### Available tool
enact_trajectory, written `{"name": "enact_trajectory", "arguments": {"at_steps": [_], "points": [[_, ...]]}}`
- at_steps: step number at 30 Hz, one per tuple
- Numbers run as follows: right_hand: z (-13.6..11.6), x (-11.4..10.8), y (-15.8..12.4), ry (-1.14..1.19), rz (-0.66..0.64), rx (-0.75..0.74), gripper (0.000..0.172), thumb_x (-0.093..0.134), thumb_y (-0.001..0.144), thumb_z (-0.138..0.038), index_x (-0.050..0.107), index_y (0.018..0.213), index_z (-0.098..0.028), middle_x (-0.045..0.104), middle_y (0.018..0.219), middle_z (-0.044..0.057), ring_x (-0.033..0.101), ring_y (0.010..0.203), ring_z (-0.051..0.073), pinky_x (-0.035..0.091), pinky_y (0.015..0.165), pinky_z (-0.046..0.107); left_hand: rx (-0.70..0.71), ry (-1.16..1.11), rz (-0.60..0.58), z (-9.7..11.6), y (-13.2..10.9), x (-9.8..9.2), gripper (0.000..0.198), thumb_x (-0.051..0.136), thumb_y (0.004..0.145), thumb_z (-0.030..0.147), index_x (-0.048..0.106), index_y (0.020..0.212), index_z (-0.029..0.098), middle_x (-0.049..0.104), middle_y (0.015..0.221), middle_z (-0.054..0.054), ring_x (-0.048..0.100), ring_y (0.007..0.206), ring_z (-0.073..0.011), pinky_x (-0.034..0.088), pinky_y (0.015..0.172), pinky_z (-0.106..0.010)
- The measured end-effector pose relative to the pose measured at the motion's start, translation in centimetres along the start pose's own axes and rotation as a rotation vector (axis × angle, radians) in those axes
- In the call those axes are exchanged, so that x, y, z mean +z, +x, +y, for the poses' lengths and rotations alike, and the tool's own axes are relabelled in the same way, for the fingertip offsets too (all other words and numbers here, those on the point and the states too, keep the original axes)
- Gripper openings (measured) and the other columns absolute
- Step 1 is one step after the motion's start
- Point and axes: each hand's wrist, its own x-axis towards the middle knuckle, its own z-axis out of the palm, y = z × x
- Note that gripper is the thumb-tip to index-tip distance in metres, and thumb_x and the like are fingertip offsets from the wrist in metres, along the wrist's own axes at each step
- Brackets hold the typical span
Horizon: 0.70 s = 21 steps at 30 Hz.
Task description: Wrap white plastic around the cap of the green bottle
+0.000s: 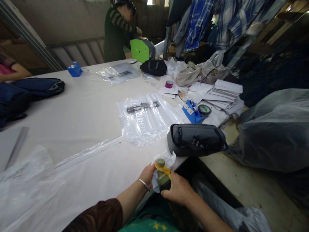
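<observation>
Both my hands hold a small dark green bottle (163,176) with an olive cap and a yellow band at its neck, just below the table's near edge. My left hand (147,175) wraps its left side together with a crumpled clear plastic wrapper (166,159). My right hand (177,190) grips the bottle's body from the right. A silver bangle sits on my left wrist.
A grey pouch (196,139) lies on the white table (79,119) just beyond my hands. Clear plastic bags (146,117), a blue tape dispenser (191,111), tape rolls and papers (222,95) lie farther back. Another person (118,30) works at the far end by a green machine (141,50).
</observation>
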Motion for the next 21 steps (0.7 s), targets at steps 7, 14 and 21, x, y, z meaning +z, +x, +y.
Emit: {"name": "enact_trajectory", "arguments": {"at_steps": [7, 14, 21], "points": [[-0.2, -0.2, -0.1, -0.009, -0.027, 0.026, 0.059, 0.076, 0.058, -0.034, 0.062, 0.115, -0.025, 0.075, 0.1, 0.007, 0.071, 0.094, 0.03, 0.051, 0.077, 0.034, -0.061, 0.004, -0.007, -0.3, 0.1, -0.2, 0.046, 0.087, 0.064, 0.045, 0.066, 0.089, 0.014, 0.075, 0.083, -0.01, 0.072, 0.075, -0.0251, 0.06, 0.077, -0.038], [-0.2, -0.3, -0.4, 0.076, -0.013, -0.019, 0.062, 0.073, 0.06, -0.031, 0.058, 0.119, -0.023, 0.071, 0.11, 0.008, 0.068, 0.103, 0.029, 0.052, 0.087, 0.036, -0.019, 0.054, -0.009, 0.3, -0.1, -0.5, 0.045, 0.079, 0.071, 0.053, 0.063, 0.089, 0.014, 0.075, 0.083, -0.011, 0.071, 0.073, -0.0251, 0.059, 0.074, -0.039], [0.5, 0.5, -0.9, 0.241, 0.07, -0.132, 0.057, 0.075, 0.06, -0.029, 0.055, 0.113, -0.02, 0.067, 0.111, 0.008, 0.064, 0.104, 0.026, 0.05, 0.095, 0.039, 0.07, 0.242, 0.102, 0.9, 0.0, -1.4, 0.039, 0.066, 0.082, 0.055, 0.063, 0.095, 0.018, 0.075, 0.084, -0.009, 0.07, 0.078, -0.0258, 0.056, 0.076, -0.038]]}}
